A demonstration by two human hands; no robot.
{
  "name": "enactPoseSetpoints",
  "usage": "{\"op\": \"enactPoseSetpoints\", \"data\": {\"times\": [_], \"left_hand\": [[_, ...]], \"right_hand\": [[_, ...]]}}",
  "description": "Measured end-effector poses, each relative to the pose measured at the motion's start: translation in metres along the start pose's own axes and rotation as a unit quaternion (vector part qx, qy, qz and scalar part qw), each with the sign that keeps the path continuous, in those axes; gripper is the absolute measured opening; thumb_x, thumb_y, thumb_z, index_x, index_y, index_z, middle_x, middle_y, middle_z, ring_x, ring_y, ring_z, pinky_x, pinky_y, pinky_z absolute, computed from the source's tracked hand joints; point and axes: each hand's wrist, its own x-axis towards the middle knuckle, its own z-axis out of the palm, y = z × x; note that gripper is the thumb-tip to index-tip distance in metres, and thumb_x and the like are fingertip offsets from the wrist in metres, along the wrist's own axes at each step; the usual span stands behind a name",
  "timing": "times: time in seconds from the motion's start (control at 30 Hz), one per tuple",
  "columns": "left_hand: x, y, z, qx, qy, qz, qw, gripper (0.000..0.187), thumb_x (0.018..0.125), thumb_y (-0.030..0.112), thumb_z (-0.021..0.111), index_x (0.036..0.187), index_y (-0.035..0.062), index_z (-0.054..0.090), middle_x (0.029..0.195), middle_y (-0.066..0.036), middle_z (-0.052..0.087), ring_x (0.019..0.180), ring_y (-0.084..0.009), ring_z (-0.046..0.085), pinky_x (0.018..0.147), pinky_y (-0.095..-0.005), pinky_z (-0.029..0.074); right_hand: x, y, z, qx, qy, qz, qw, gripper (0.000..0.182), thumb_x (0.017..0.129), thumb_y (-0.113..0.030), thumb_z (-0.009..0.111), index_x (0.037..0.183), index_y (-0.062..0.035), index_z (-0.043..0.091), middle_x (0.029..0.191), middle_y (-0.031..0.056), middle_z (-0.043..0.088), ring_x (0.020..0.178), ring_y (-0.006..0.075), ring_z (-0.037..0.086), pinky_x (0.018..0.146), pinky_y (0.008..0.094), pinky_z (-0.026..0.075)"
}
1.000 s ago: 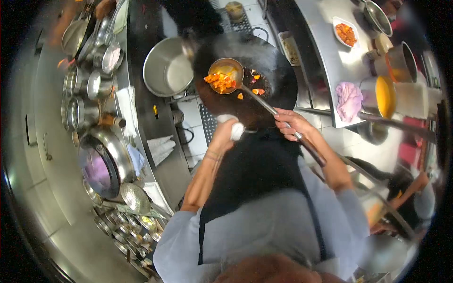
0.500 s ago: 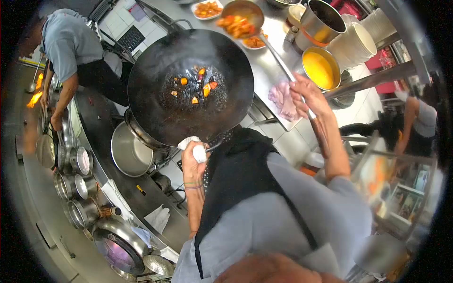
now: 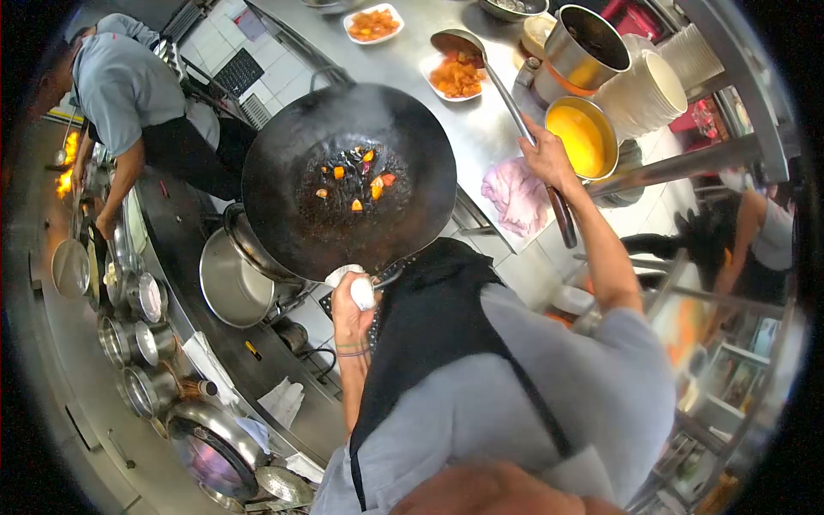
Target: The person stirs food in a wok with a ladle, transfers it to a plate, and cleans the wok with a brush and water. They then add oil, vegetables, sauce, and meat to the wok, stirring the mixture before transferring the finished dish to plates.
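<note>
My left hand (image 3: 350, 311) is wrapped round a white cloth (image 3: 363, 293) at the near handle of a black wok (image 3: 300, 232). Several orange food pieces and some dark liquid lie in the wok. My right hand (image 3: 547, 158) grips the handle of a metal ladle (image 3: 459, 43). The ladle's bowl is tilted over the back edge of a white dish of orange food (image 3: 457, 75) on the steel counter. A second white dish (image 3: 374, 24) stands behind it. Below my right hand lies a pinkish cloth (image 3: 517, 196).
A pot of yellow liquid (image 3: 582, 137), a tall steel pot (image 3: 589, 47) and stacked white containers (image 3: 657, 86) stand at the right. A co-worker (image 3: 137, 94) works near flames at the left. Another person (image 3: 755, 232) is at the far right. An empty pot (image 3: 236, 279) sits beside the wok.
The ladle, full of orange food before, has turned over the second dish, which now holds a larger heap. My right hand has shifted slightly left and up. The wok sits a little lower in view.
</note>
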Motion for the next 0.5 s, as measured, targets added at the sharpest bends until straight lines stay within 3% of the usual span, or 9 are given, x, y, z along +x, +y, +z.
{"op": "enactPoseSetpoints", "data": {"times": [0.23, 0.5], "left_hand": [[-0.002, -0.007, -0.024, -0.011, -0.019, -0.009, 1.0, 0.005, 0.079, 0.007, 0.06, 0.075, 0.0045, 0.059, 0.066, -0.007, 0.058, 0.056, -0.0196, 0.06, 0.043, -0.0303, 0.045], [-0.013, -0.011, -0.036, -0.008, -0.013, 0.008, 1.0, 0.007, 0.081, 0.009, 0.06, 0.076, 0.0035, 0.059, 0.067, -0.008, 0.058, 0.058, -0.0198, 0.06, 0.043, -0.0298, 0.045]], "right_hand": [[-0.013, -0.015, -0.003, -0.044, 0.015, -0.024, 0.999, 0.055, 0.087, -0.014, 0.054, 0.14, -0.0059, 0.041, 0.082, 0.0332, 0.061, 0.08, 0.0477, 0.063, 0.074, 0.0494, 0.049], [-0.021, -0.015, 0.017, -0.066, 0.071, -0.063, 0.993, 0.054, 0.087, -0.014, 0.056, 0.138, -0.0054, 0.043, 0.068, 0.0298, 0.058, 0.066, 0.0452, 0.062, 0.064, 0.0486, 0.049]]}}
